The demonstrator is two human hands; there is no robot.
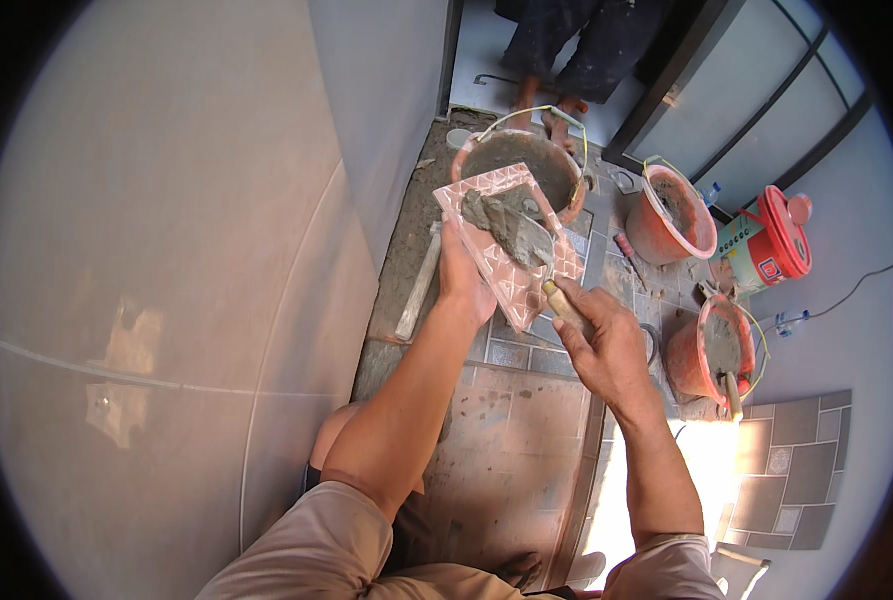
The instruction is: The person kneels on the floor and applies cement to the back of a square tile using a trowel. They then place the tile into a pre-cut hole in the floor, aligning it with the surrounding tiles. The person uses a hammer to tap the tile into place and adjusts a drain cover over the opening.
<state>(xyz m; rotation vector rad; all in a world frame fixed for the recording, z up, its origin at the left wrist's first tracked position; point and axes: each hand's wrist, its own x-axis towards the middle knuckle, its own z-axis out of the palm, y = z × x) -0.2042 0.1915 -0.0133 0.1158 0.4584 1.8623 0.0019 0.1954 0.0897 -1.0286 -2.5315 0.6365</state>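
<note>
My left hand [463,275] grips a reddish tile [506,290] by its left edge, tilted with its ridged back facing up. Wet grey mortar [506,228] lies heaped across the middle of that back. In my right hand [606,340] is a trowel [569,298], fingers wrapped round its pale handle. The blade rests against the mortar and is partly coated by it. Just beyond the tile, partly covered by it, stands a wide bucket of mortar [573,205] with a yellowish handle.
Another person's legs [586,40] stand at the doorway. On the right are an orange bucket [656,235], a red-lidded pail [791,240] and a mortar bucket [691,360] with a tool in it. A long bar-like tool [421,285] lies beside the left wall [186,240].
</note>
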